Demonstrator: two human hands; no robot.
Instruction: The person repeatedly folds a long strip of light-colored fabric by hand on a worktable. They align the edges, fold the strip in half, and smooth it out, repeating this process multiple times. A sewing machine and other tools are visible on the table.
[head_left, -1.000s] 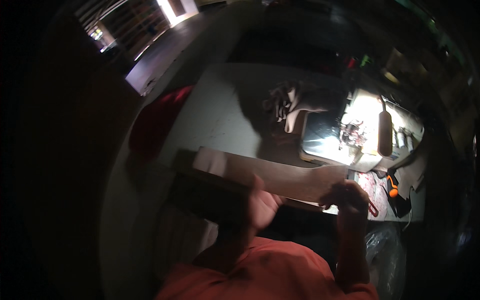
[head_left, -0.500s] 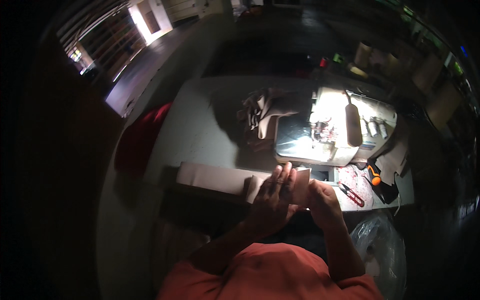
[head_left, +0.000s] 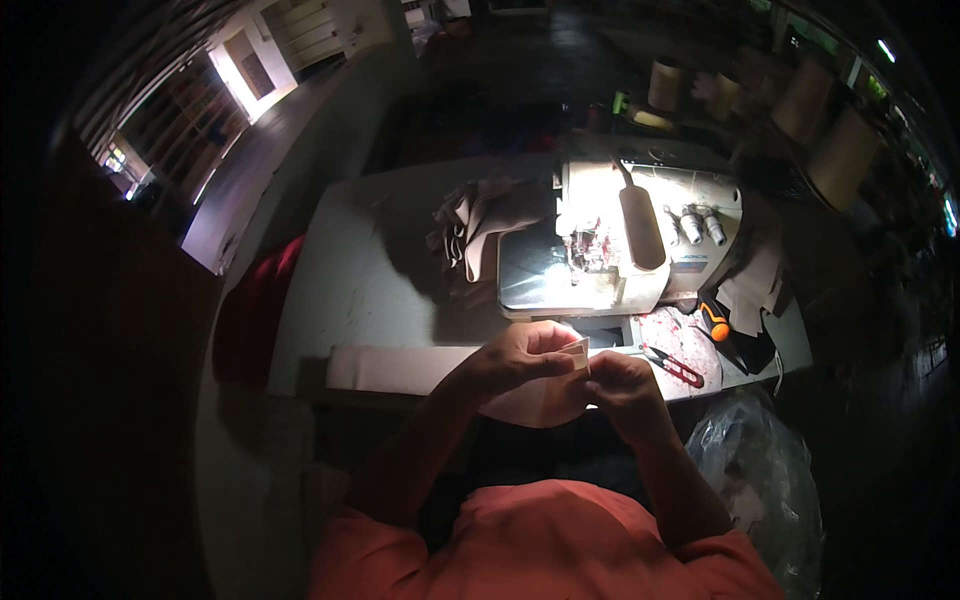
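The table [head_left: 345, 275] spreads beyond our left hand [head_left: 530, 355] and right hand [head_left: 622, 380], the machine [head_left: 640, 288] standing on it ahead of them. Our pale cloth [head_left: 545, 405] sags just below both; we pinch its upper end in the fingers of each. Red snips [head_left: 679, 370] lie just right of our right hand.

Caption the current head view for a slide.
Left hand and right hand hold pale fabric in front of a brightly lit sewing machine.
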